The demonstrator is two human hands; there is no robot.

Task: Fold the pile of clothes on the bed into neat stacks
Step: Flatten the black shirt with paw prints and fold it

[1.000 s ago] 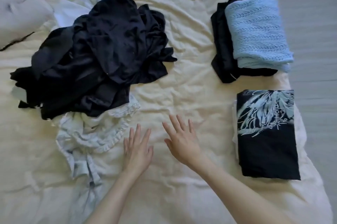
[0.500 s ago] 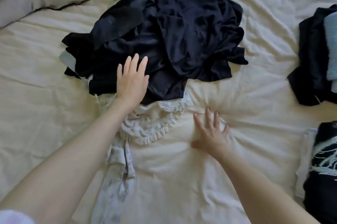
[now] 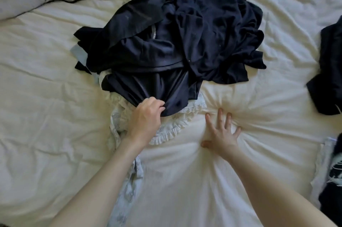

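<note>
Cream, wrinkled quilted bed cover dimples under the flat, spread-fingered right hand, just beside the left hand pinching a shiny dark navy garment; no legible writing.

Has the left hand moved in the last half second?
Yes. The left hand slid from lying flat on the dark pile back to its near edge, above the white ruffled garment, and now pinches dark fabric.

The pile of clothes lies loose and crumpled on the cream bed, mostly dark navy pieces thrown one over another. Under its near edge lies a pale garment with a ruffled trim, partly covered. At the right edge are two dark folded stacks, both only partly in view.
</note>
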